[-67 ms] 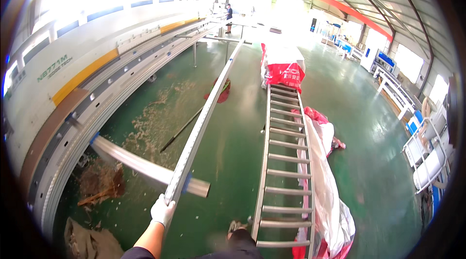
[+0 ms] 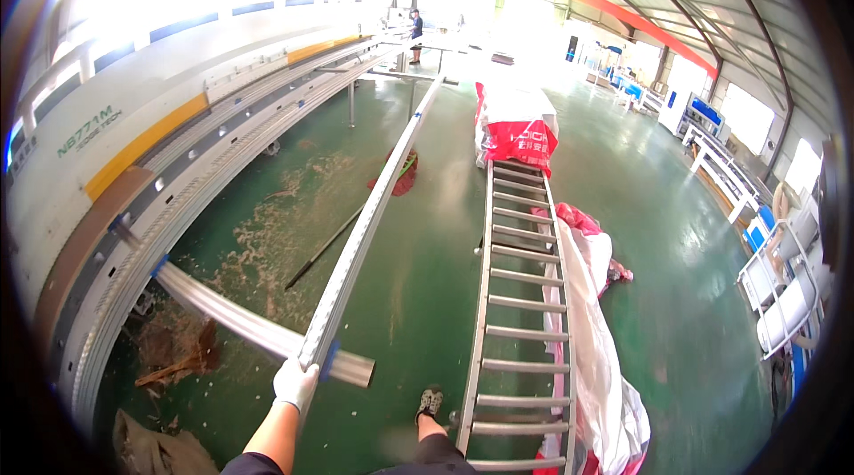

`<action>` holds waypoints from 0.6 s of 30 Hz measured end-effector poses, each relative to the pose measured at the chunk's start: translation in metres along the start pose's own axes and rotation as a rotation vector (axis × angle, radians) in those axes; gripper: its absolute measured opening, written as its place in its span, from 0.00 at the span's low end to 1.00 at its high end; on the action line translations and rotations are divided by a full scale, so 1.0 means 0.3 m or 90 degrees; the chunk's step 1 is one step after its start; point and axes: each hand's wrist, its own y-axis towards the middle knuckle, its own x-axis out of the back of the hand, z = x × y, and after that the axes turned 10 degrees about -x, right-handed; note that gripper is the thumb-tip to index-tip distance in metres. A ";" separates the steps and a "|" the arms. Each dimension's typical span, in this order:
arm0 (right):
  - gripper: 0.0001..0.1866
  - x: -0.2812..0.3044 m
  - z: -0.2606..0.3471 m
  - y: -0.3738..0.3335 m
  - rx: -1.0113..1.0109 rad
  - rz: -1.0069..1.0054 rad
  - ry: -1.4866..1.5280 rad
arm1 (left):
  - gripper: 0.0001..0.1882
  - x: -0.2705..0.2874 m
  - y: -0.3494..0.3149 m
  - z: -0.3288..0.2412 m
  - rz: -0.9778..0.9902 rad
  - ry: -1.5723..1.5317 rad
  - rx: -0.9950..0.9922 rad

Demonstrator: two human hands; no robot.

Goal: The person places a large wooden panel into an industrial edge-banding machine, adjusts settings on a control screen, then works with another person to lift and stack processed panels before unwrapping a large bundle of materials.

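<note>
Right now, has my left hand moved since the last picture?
Yes, slightly forward: your left hand, on the long metal rail, now sits closer to the fixed metal crossbar under that rail than before.

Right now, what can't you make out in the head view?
Head view:
- Right hand: out of frame.
- Left hand: palm side on the metal rail, hidden by its own back.
- Under the red-and-white sheeting: covered by it.
- Distant person: hands too small.
- Brown cloth: cut by the lower edge.
</note>
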 end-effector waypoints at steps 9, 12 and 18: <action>0.23 0.965 0.477 0.883 0.059 -0.181 -0.086 | 0.23 -0.254 0.797 -0.399 0.026 0.042 0.103; 0.25 1.403 0.998 1.272 0.243 -0.278 -0.192 | 0.22 -0.266 0.962 -0.480 0.039 0.046 0.145; 0.18 2.005 1.950 1.639 0.375 -0.144 0.315 | 0.25 -0.508 1.396 -0.574 -0.047 0.122 0.122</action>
